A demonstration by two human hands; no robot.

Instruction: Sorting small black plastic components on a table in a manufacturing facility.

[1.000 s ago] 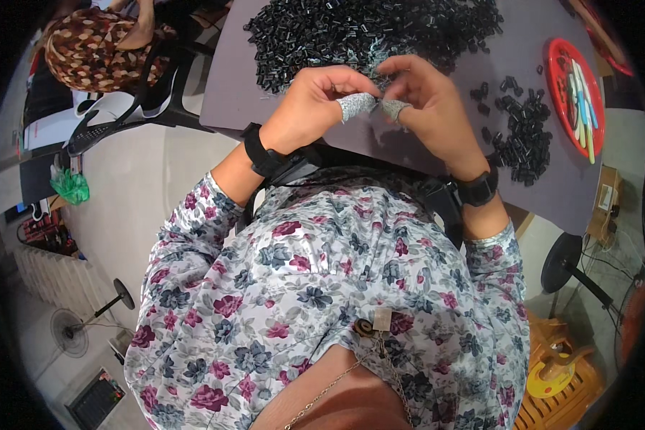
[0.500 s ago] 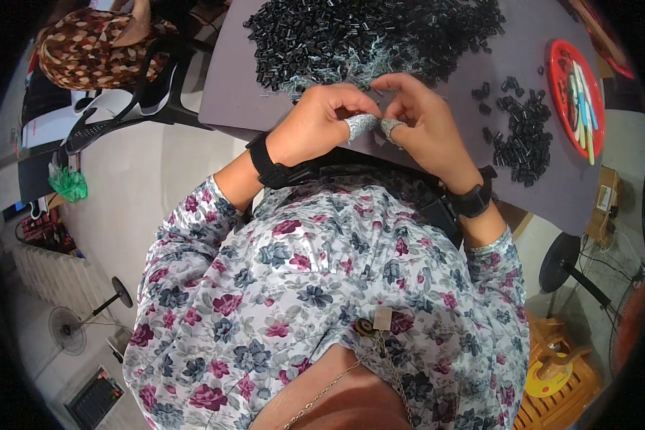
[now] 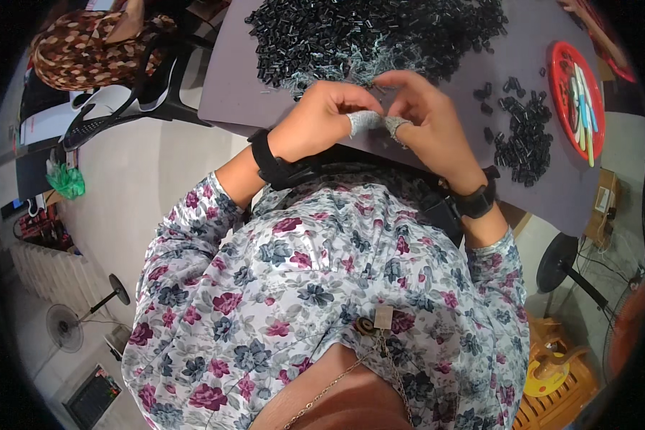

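From the head view, I'm watching a person in a floral blouse working at a grey-purple table with a smooth top (image 3: 229, 86). The bare left hand (image 3: 309, 118) and bare right hand (image 3: 435, 118) are meeting above its near edge, thumbs wearing pale grey knitted covers. Both hands are curling loosely, thumbs coming close to the fingertips; I cannot tell whether they are gripping anything. Compared with a second ago, they are sitting nearer the body, leaving more thin grey-green slivers (image 3: 347, 68) showing; close fingertip work is probably continuing. Small black plastic pieces are lying in a large heap (image 3: 380, 29) beyond the hands and a smaller pile (image 3: 527, 140) to the right, near a red oval plastic tray (image 3: 569, 50) holding slim, pale-handled tools (image 3: 582, 107).
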